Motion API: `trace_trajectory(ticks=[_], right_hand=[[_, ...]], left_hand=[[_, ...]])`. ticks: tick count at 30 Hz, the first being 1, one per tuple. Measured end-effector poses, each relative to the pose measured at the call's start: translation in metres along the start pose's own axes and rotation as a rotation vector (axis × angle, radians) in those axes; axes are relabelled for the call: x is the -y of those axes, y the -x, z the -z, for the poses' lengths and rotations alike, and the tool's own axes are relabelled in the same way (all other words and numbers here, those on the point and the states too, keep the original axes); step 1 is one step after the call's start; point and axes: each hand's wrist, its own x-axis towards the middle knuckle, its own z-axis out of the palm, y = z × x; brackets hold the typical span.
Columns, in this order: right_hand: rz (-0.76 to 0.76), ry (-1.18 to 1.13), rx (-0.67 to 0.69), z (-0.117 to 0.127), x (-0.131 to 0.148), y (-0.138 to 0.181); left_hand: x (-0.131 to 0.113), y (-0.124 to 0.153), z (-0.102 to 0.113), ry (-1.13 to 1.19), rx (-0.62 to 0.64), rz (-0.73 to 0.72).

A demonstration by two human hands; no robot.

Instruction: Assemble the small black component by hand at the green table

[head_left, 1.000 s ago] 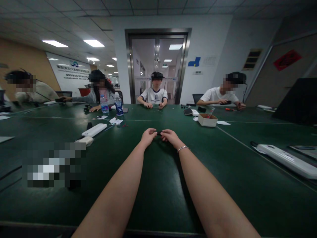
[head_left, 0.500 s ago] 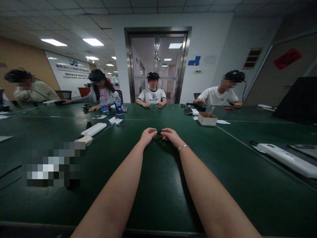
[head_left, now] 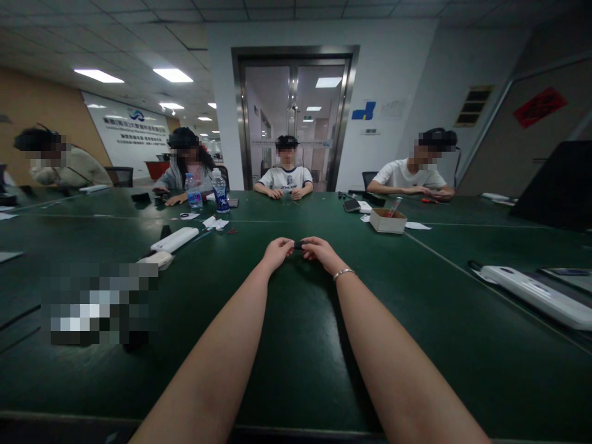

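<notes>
Between my two hands is a small dark object (head_left: 298, 245), too small to name. My left hand (head_left: 278, 251) pinches its left end with thumb and fingers. On its right end, my right hand (head_left: 320, 248) has a similar pinch, and a silver bracelet (head_left: 344, 273) circles that wrist. Both hands are just above or on the green table (head_left: 300, 345); I cannot tell whether they touch it. The fingers hide most of the object.
A white power strip (head_left: 174, 240) lies to the left, a longer white device (head_left: 536, 296) to the right. Two bottles (head_left: 221, 192) and a small open box (head_left: 387, 222) stand further off. Several people sit around the table's far side; a person (head_left: 287, 176) faces me.
My hands keep their pinch with hardly any movement. At the far left, a co-worker's hand has drawn back from a dark object on the table. The right-hand co-worker's hands have come lower.
</notes>
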Motion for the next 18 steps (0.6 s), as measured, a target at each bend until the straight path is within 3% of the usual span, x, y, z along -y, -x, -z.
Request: trace_trajectory(ticks=[11, 18], right_hand=[[-0.006, -0.029, 0.053, 0.0034, -0.0019, -0.0014], [-0.007, -0.039, 0.053, 0.0028, -0.0029, -0.0013]], left_hand=[[-0.0081, 0.0065, 0.0013, -0.110, 0.074, -0.018], [-0.0047, 0.0036, 0.0001, -0.002, -0.010, 0.012]])
